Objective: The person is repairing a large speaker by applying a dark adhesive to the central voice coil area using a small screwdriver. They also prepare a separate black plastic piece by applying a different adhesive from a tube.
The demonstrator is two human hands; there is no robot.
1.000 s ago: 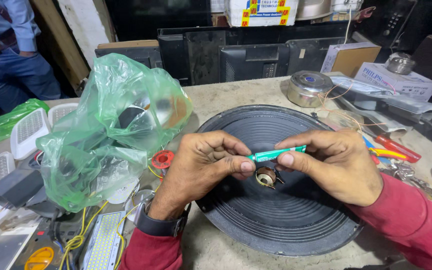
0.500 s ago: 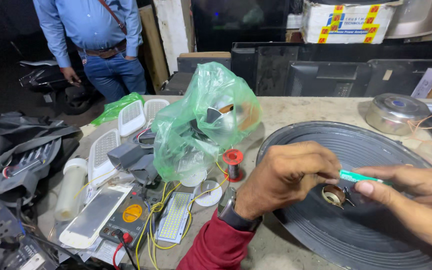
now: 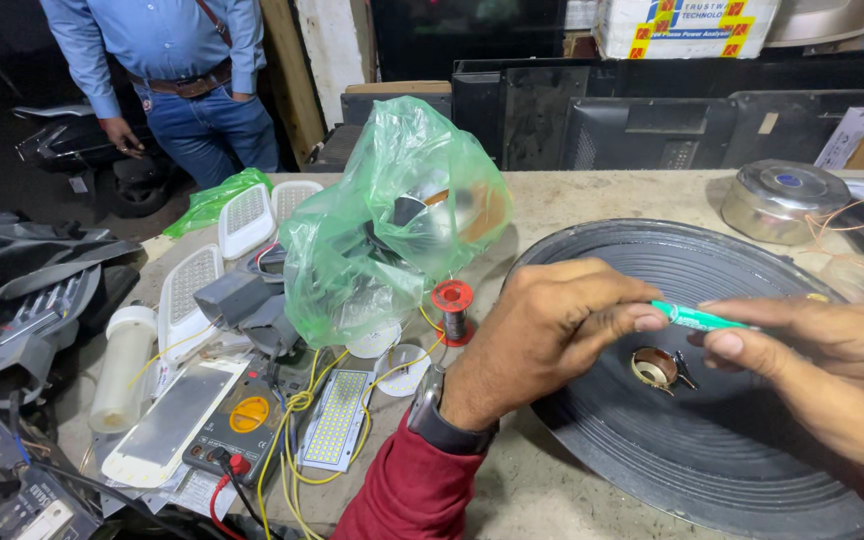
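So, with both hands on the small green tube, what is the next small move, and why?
Probably lower the green tube toward the brass centre piece of the black speaker cone. Left hand and right hand pinch it just above that piece.

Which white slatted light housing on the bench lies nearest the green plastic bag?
The small one at the back, touching the bag; the other two lie farther left.

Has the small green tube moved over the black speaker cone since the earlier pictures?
No. The green tube stays just above the cone's metal centre, pinched between left hand and right hand; only the camera turned.
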